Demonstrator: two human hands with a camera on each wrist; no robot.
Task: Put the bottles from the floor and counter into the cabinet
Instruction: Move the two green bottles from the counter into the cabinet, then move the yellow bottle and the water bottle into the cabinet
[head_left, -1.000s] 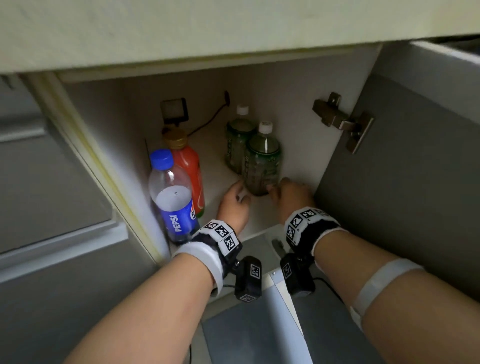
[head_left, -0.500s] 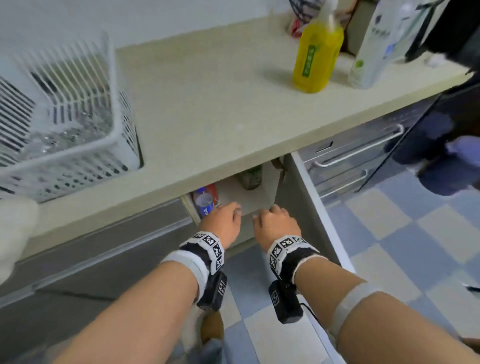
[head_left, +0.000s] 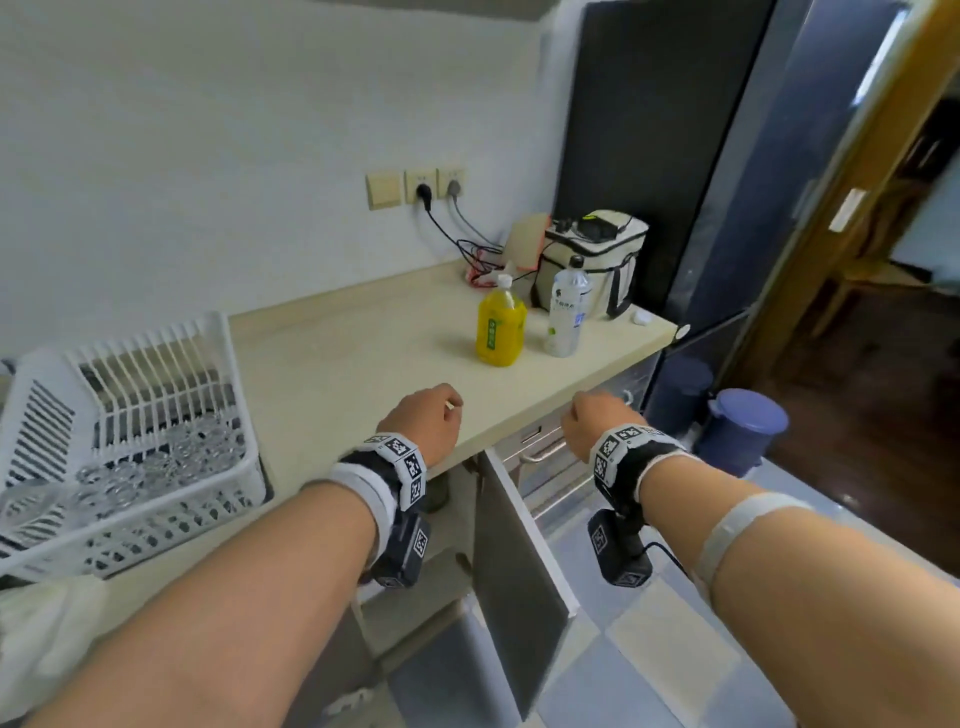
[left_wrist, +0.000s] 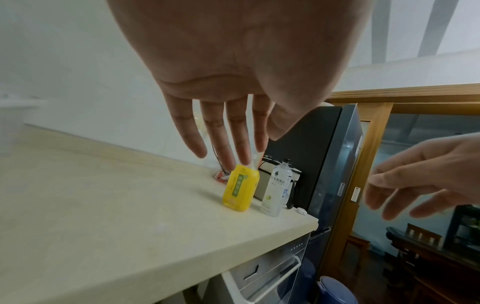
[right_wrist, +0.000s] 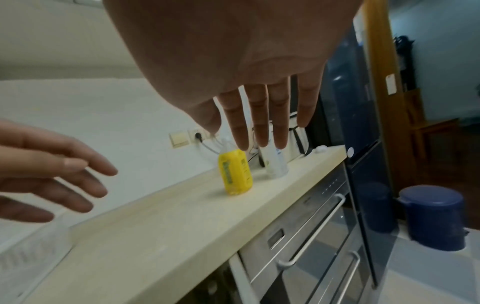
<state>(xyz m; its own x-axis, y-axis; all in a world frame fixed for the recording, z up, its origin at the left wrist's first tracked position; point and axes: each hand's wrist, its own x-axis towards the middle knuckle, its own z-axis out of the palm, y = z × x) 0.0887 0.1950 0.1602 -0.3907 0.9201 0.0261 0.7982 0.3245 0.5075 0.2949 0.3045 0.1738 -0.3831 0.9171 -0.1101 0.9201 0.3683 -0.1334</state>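
Observation:
A yellow bottle (head_left: 500, 328) (left_wrist: 241, 189) (right_wrist: 235, 172) and a clear white-labelled bottle (head_left: 567, 312) (left_wrist: 276, 191) (right_wrist: 276, 162) stand upright side by side near the right end of the cream counter (head_left: 337, 374). My left hand (head_left: 423, 421) (left_wrist: 228, 135) hovers over the counter's front part, fingers straight and spread, holding nothing. Level with it, my right hand (head_left: 592, 418) (right_wrist: 262, 123) hangs beyond the counter's front edge, also empty with fingers extended. Both hands are well short of the bottles. Below them the cabinet door (head_left: 519, 566) stands ajar; the cabinet's inside is hidden.
A white dish rack (head_left: 124, 441) fills the counter's left end. A cream cooler bag (head_left: 597, 260) and cables sit behind the bottles, against a dark fridge (head_left: 701, 182). Steel drawers with bar handles (right_wrist: 311, 236) sit right of the cabinet. A blue bin (head_left: 743, 431) stands on the tiled floor.
I have risen from the cabinet, where both hands were at a green bottle on its shelf. Both hands came out empty and lifted to counter height, toward the two bottles.

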